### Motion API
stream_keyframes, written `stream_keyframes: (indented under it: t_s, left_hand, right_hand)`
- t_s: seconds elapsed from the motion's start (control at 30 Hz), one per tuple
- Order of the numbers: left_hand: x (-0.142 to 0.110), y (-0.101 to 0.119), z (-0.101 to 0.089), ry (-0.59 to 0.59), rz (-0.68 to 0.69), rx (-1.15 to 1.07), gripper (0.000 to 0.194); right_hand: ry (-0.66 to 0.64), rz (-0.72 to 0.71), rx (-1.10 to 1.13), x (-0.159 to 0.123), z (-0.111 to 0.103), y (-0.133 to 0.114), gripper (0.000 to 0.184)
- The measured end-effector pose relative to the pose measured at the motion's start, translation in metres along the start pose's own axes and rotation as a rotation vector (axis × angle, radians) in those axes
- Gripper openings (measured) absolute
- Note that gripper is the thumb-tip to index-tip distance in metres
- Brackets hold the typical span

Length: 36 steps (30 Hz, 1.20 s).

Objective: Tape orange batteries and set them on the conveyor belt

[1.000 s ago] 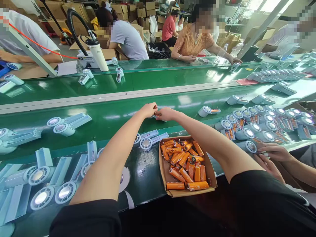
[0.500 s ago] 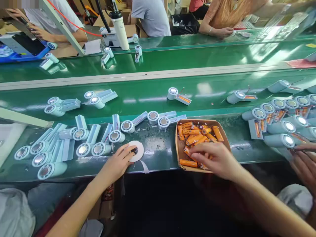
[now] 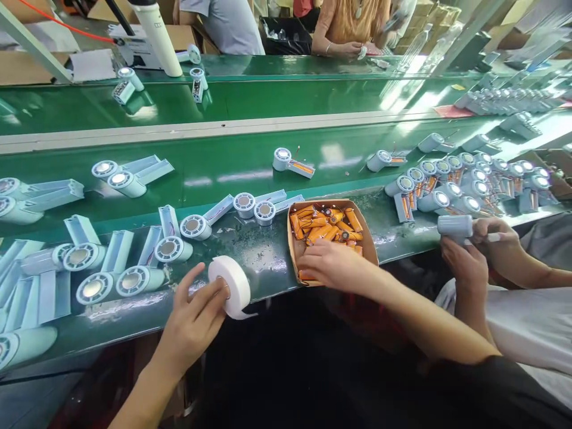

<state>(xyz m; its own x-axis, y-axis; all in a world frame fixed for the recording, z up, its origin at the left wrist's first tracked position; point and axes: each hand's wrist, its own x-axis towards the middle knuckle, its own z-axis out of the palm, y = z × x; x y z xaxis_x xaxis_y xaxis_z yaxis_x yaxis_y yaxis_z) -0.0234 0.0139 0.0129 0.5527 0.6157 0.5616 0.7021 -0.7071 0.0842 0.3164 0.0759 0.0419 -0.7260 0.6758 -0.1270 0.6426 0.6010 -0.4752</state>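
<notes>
The roll of white tape [image 3: 230,286] is held tilted at the front edge of the green bench [image 3: 268,274], its broad outer face smooth and pale, with a loose end trailing from its underside. The left hand [image 3: 192,325] has its fingers gripping the roll at the core hole; one finger stands raised, apart from the others. The right hand [image 3: 333,265] reaches into the open cardboard box [image 3: 373,256], over the orange cylinders [image 3: 353,219]; its fingertips are hidden, so whether they are closed on a cylinder cannot be told. The cylinders are glossy, lie in mixed directions in the box, and show thin dark wires among them. Left of the box, pale blue housings [image 3: 195,227] with round, ringed faces and open trough-like handles lie on the bench. Beyond the pale rail [image 3: 223,126], the white bottle [image 3: 158,42] bears a small dark mark, too small to read. No brand or label can be read on the tape, cylinders or housings.
</notes>
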Motion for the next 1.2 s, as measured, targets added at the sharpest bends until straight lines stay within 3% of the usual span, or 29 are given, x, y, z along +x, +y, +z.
stream_keyframes:
  t_s: [0.07,0.17,0.27,0.33,0.4,0.53,0.63,0.83,1.2]
  left_hand:
    - [0.006,0.01,0.01,0.014,-0.013,-0.037,0.044]
    - [0.015,0.022,0.021,-0.026,-0.005,-0.078,0.047]
    - [0.019,0.026,0.026,-0.082,-0.022,-0.093,0.049]
    - [0.019,0.027,0.026,-0.087,-0.039,-0.099,0.044]
    - [0.02,0.027,0.024,-0.07,-0.05,-0.103,0.039]
    - [0.026,0.027,0.021,-0.055,-0.045,-0.105,0.036]
    - [0.032,0.028,0.02,-0.069,-0.028,-0.096,0.04]
    - [0.039,0.029,0.012,-0.111,0.091,-0.055,0.036]
    - [0.047,0.03,0.001,-0.099,0.186,0.043,0.024]
  right_hand:
    - [-0.105,0.039,-0.261,0.007,-0.01,0.011,0.027]
    - [-0.206,0.016,-0.392,0.019,-0.009,0.012,0.032]
    - [-0.267,-0.019,-0.244,0.023,-0.01,0.019,0.021]
    - [-0.241,-0.019,0.014,0.019,-0.016,0.029,0.013]
    - [-0.065,0.02,0.387,0.013,-0.022,0.039,0.012]
    - [0.511,0.145,1.132,0.004,-0.02,0.034,0.04]
    - [0.715,0.195,1.364,0.006,-0.008,0.009,0.054]
    - [0.918,0.236,1.389,0.011,0.016,-0.027,0.034]
    - [1.001,0.103,1.093,0.007,0.033,-0.041,0.012]
